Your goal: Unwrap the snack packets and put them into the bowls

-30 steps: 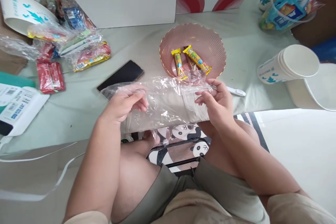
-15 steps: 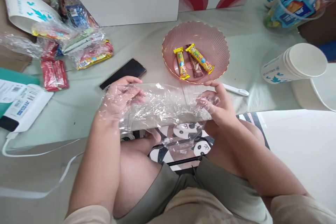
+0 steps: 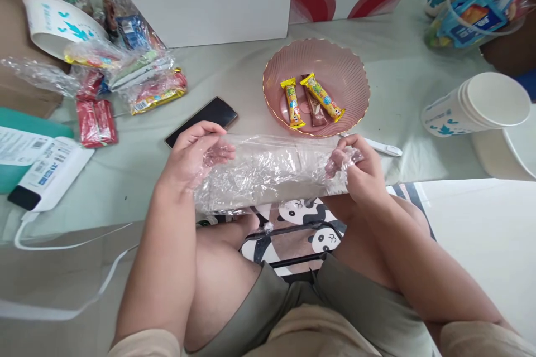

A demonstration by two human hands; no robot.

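A sheet of clear plastic wrap is stretched between my two hands, above the near edge of the table. My left hand grips its left end, fingers curled and partly covered by the film. At the other end my right hand is closed on the bunched film. Just beyond the wrap stands a pink ribbed bowl with a gold rim. Inside it lie two yellow-wrapped snack bars and a brown-wrapped bar.
A phone lies behind my left hand. Packaged snacks pile up at left near a white power bank. A white stick-like object, stacked paper cups and a snack tub are at right. A white carton stands behind.
My right hand has closed more tightly, gathering the film's right end. The wrap is pulled straighter, and its hanging part has risen off the panda-patterned surface. The view has shifted slightly.
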